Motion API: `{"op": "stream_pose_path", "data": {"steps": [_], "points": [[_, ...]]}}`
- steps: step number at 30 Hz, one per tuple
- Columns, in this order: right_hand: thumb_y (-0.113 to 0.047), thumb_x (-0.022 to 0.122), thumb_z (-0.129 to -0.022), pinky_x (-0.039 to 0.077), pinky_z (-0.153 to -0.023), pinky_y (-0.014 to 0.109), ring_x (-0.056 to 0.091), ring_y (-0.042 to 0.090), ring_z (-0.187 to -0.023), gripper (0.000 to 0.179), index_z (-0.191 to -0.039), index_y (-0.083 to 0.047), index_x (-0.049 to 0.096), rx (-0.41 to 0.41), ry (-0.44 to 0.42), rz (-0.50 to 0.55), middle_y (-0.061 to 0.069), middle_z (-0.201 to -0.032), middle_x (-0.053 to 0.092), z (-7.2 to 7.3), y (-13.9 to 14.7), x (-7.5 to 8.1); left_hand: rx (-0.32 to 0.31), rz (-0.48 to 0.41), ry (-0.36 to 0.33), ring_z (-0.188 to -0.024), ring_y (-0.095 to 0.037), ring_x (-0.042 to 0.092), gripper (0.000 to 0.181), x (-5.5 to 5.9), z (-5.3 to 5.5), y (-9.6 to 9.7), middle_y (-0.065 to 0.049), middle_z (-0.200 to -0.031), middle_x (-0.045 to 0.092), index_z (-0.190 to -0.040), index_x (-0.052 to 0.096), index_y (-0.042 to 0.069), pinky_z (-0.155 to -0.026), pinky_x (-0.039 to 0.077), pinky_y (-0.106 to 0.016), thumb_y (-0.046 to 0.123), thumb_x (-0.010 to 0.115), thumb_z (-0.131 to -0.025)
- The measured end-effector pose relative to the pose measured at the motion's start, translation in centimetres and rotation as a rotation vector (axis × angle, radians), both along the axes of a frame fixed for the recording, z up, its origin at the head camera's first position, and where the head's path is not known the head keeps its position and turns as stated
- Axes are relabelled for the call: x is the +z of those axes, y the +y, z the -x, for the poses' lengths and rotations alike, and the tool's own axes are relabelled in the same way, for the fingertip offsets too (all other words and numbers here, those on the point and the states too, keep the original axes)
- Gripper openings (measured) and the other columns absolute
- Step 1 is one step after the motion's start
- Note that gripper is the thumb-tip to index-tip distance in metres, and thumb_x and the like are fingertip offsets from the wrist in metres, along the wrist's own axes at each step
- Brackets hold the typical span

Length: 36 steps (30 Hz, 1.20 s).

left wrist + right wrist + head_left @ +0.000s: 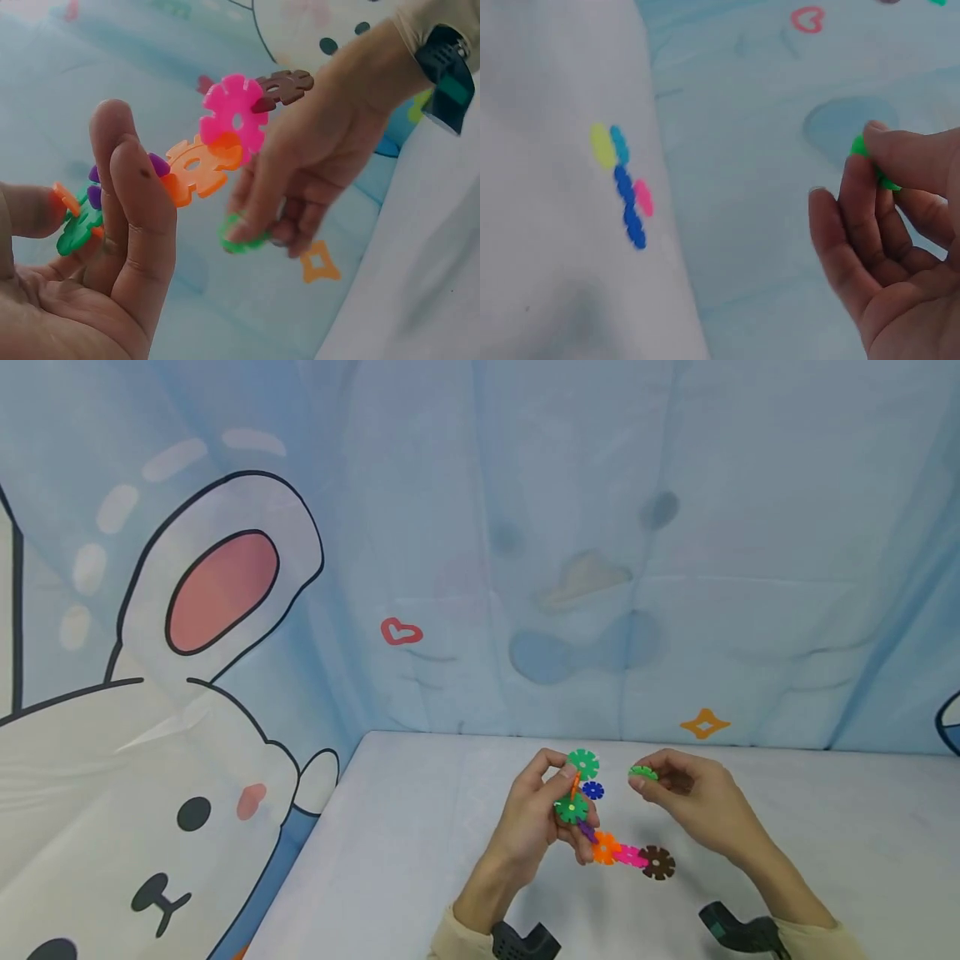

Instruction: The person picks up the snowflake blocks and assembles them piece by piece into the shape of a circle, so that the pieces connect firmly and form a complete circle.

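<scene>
My left hand (528, 814) holds a chain of notched plastic snowflake discs, its thumb on an upright orange disc (575, 787) between two green ones. From the lower green disc (572, 809) the chain runs right through a purple disc (587, 832), an orange disc (604, 848), a pink disc (235, 120) and a brown disc (657, 863) at the free end. A blue disc (593, 790) shows beside the upper green disc (583, 764); its joint cannot be made out. My right hand (693, 793) pinches a loose light green disc (642, 772), apart from the chain.
Yellow (603, 145), light blue (619, 144), dark blue (630, 208) and pink (643, 197) discs lie on the white cloth (555, 262) in the right wrist view. A blue printed curtain (465, 568) hangs behind the table. Each wrist wears a dark camera mount (742, 931).
</scene>
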State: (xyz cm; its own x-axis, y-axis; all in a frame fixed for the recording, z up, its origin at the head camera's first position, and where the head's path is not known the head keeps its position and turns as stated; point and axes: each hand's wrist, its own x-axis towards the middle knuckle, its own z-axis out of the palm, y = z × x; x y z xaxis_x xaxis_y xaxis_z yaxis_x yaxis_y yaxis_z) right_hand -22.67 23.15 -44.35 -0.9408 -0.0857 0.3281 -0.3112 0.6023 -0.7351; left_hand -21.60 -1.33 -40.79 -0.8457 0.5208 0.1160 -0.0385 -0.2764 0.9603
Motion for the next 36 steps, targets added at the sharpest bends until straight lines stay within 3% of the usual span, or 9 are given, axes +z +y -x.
{"op": "stream_pose_path", "data": {"steps": [5, 10, 16, 19, 26, 30, 33, 36], "points": [[-0.017, 0.071, -0.103, 0.060, -0.077, 0.015, 0.073, 0.004, -0.085, 0.019, -0.120, -0.009, 0.074, 0.043, 0.093, 0.102, 0.003, -0.099, 0.078, -1.4, -0.5, 1.7, 0.002, -0.007, 0.028, -0.048, -0.008, 0.068, 0.022, 0.0, -0.3, 0.2, -0.001, -0.075, 0.069, -0.121, 0.049, 0.013, -0.051, 0.061, -0.027, 0.035, 0.048, -0.114], [0.004, 0.075, -0.094, 0.058, -0.083, 0.008, 0.075, 0.001, -0.086, 0.026, -0.118, -0.008, 0.075, 0.065, 0.260, 0.162, -0.002, -0.096, 0.078, -2.6, -1.5, 3.0, 0.018, -0.001, 0.058, -0.046, -0.009, 0.067, 0.029, 0.1, -0.6, 0.4, -0.004, -0.073, 0.068, -0.121, 0.048, 0.004, -0.048, 0.060, -0.027, 0.032, 0.049, -0.114], [0.021, 0.083, -0.075, 0.057, -0.086, 0.008, 0.074, -0.006, -0.084, 0.041, -0.099, -0.011, 0.076, 0.067, 0.508, 0.148, -0.006, -0.089, 0.077, -3.2, -2.4, 4.1, 0.027, -0.008, 0.076, -0.043, -0.009, 0.065, 0.031, 0.1, -0.8, 0.6, -0.046, -0.081, 0.057, -0.118, 0.049, -0.001, -0.045, 0.059, -0.028, 0.030, 0.050, -0.114], [0.021, 0.084, -0.072, 0.057, -0.089, 0.009, 0.074, -0.006, -0.085, 0.042, -0.096, -0.012, 0.076, 0.079, 0.542, 0.144, -0.004, -0.091, 0.077, -3.3, -2.5, 4.4, 0.022, -0.009, 0.076, -0.043, -0.008, 0.065, 0.033, 0.2, -1.0, 0.6, -0.055, -0.086, 0.052, -0.119, 0.050, -0.003, -0.044, 0.058, -0.028, 0.029, 0.050, -0.114], [0.016, 0.087, -0.073, 0.056, -0.088, 0.008, 0.071, -0.007, -0.083, 0.036, -0.091, -0.014, 0.078, 0.062, 0.547, 0.100, -0.002, -0.087, 0.077, -3.6, -2.5, 4.7, 0.019, -0.010, 0.059, -0.042, -0.009, 0.064, 0.035, 0.4, -1.1, 0.6, -0.040, -0.077, 0.061, -0.120, 0.050, -0.006, -0.044, 0.058, -0.028, 0.027, 0.053, -0.113], [0.012, 0.089, -0.074, 0.056, -0.085, 0.007, 0.070, -0.005, -0.079, 0.036, -0.090, -0.017, 0.076, 0.057, 0.578, 0.077, -0.003, -0.085, 0.077, -3.7, -2.6, 4.8, -0.007, -0.027, 0.046, -0.042, -0.009, 0.064, 0.034, 0.4, -1.1, 0.6, -0.016, -0.069, 0.068, -0.119, 0.050, -0.008, -0.043, 0.058, -0.027, 0.026, 0.053, -0.113], [0.014, 0.085, -0.077, 0.056, -0.085, 0.007, 0.071, -0.002, -0.078, 0.035, -0.090, -0.016, 0.074, 0.067, 0.508, 0.125, -0.005, -0.086, 0.076, -3.8, -2.9, 4.7, -0.048, -0.051, 0.030, -0.044, -0.008, 0.065, 0.030, 0.4, -1.1, 0.6, -0.001, -0.069, 0.070, -0.116, 0.052, -0.003, -0.043, 0.057, -0.026, 0.027, 0.052, -0.113], [0.017, 0.079, -0.083, 0.058, -0.083, 0.009, 0.072, 0.002, -0.079, 0.031, -0.092, -0.012, 0.072, 0.081, 0.404, 0.199, -0.006, -0.088, 0.075, -4.0, -3.1, 4.5, -0.080, -0.071, 0.014, -0.045, -0.008, 0.065, 0.024, 0.5, -1.2, 0.6, 0.001, -0.068, 0.070, -0.113, 0.053, 0.005, -0.042, 0.056, -0.025, 0.029, 0.051, -0.114]]}}
